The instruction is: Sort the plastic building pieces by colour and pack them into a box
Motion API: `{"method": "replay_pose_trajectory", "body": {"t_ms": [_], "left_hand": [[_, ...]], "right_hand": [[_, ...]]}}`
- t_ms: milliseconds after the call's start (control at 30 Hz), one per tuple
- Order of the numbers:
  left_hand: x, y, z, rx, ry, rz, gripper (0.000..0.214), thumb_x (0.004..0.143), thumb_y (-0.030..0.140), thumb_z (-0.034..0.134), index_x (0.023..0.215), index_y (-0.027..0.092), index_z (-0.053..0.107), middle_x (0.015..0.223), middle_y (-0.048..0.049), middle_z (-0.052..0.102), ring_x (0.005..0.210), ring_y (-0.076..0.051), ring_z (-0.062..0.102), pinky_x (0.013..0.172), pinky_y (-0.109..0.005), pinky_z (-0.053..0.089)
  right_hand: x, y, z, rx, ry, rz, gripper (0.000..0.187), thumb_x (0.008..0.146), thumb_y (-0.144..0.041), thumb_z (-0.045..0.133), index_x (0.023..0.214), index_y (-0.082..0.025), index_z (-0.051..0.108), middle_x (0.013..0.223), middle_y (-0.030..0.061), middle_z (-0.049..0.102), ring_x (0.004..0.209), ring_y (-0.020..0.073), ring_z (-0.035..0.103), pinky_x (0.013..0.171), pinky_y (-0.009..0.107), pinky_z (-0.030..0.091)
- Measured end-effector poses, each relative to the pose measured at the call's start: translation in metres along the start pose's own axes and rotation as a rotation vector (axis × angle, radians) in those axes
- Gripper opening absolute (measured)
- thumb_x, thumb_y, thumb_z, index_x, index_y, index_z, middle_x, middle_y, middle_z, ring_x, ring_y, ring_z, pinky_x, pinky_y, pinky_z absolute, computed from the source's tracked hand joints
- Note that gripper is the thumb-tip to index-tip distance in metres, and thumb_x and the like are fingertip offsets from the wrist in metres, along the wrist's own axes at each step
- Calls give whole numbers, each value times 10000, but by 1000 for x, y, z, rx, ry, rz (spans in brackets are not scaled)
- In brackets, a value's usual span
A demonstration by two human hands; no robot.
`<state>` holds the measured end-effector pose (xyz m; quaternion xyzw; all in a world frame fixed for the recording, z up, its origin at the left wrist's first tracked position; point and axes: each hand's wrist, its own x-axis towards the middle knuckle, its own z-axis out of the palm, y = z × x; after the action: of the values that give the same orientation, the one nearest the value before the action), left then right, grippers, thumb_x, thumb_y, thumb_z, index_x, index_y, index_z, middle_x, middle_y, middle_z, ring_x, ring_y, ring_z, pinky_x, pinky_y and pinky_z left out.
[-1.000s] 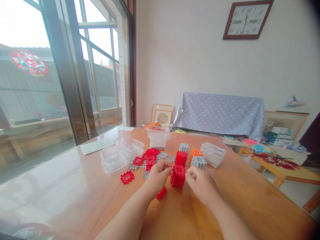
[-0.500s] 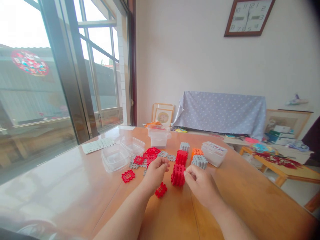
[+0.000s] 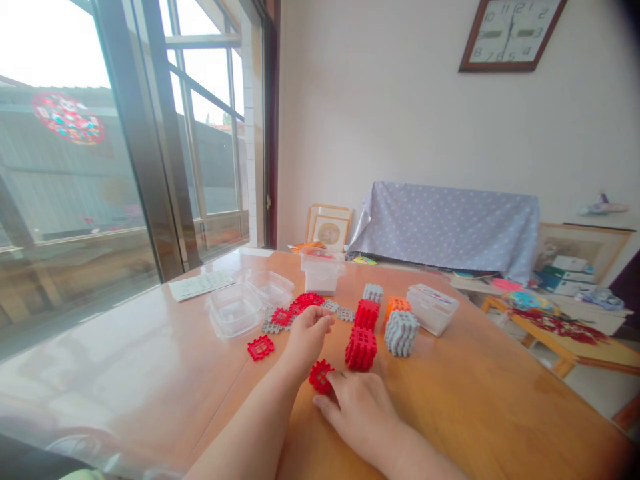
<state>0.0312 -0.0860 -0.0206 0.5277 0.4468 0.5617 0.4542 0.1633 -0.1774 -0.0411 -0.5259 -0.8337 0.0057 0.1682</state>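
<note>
My right hand (image 3: 363, 407) is low over the table, its thumb and index finger closed at the right edge of a red interlocking plastic tile (image 3: 320, 376). Farther up and left, my left hand (image 3: 311, 332) has its fingers curled in a pinch; anything inside is hidden. Beyond it lies a loose pile of red tiles (image 3: 306, 303) and grey tiles (image 3: 273, 325), partly covered by that hand. A single red tile (image 3: 261, 347) lies left of my left forearm. Just past my right hand is a stack of red tiles (image 3: 361, 348), with another red stack (image 3: 367, 313) behind.
Grey stacks (image 3: 401, 332) and an orange stack (image 3: 399, 305) stand at the right, beside a clear lidded box (image 3: 433, 310). An open clear container (image 3: 235, 310) is at the left, near a paper sheet (image 3: 203, 286). Another clear box (image 3: 321, 273) stands at the back.
My right hand has moved down and left from beside the front red stack to the near red tile, which has shifted slightly. My left hand stays almost in place.
</note>
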Motion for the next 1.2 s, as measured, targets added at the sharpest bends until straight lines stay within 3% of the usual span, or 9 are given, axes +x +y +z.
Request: {"method": "replay_pose_trajectory", "body": {"t_ms": [167,400,567,667,800,900,1000,1200], "left_hand": [[0,-1,0,-43,-1,-2,170,737,302,687,830,171,632,739,-14,624,677,-137,562,634,-245,412],[-3,2,-1,-33,-21,-28,144,739,272,663,841,175,631,748,-20,633,693,-148,580,638,-256,418],[-2,2,-2,-15,-25,-27,121,740,266,649,824,181,630,757,-23,642,698,-150,586,648,-264,427],[-2,2,-2,-9,-23,-26,110,744,260,640,821,182,627,773,-24,649,700,-147,589,654,-266,432],[-2,3,-1,0,-33,-31,108,743,257,642,820,183,629,772,-22,654,698,-147,592,658,-267,432],[-3,4,-1,-3,-33,-38,122,744,263,649,835,184,633,775,-24,660,694,-148,591,657,-266,429],[-4,6,-1,-10,-40,-30,135,776,307,653,816,181,628,789,-33,670,709,-151,595,654,-259,424],[-9,12,-2,-122,-126,-49,412,889,562,553,904,166,667,855,-75,703,700,-145,590,615,-247,391]], "right_hand": [[0,2,4,-38,36,-69,150,920,-310,556,872,-238,679,831,15,750,736,194,690,646,290,372],[3,14,1,-35,125,-86,277,962,-199,444,753,-221,624,740,3,711,700,161,672,631,295,336],[1,10,-7,32,73,-16,129,922,-366,581,915,-268,664,835,-24,746,756,191,696,642,296,359],[-2,7,-9,8,10,33,208,857,-453,662,952,-269,683,838,-5,759,765,223,705,637,304,366],[-1,6,-9,-41,-10,1,180,917,-372,577,887,-238,693,806,30,755,724,215,696,616,310,344],[0,9,-12,-19,30,-62,307,989,-302,431,804,-225,664,768,35,733,670,186,661,599,309,312],[1,14,-16,143,115,-24,386,1023,-334,358,740,-207,589,697,30,670,619,160,594,579,295,292],[3,29,-27,872,228,213,515,1029,-526,325,664,-207,501,541,-30,491,516,116,476,548,245,352]]}}
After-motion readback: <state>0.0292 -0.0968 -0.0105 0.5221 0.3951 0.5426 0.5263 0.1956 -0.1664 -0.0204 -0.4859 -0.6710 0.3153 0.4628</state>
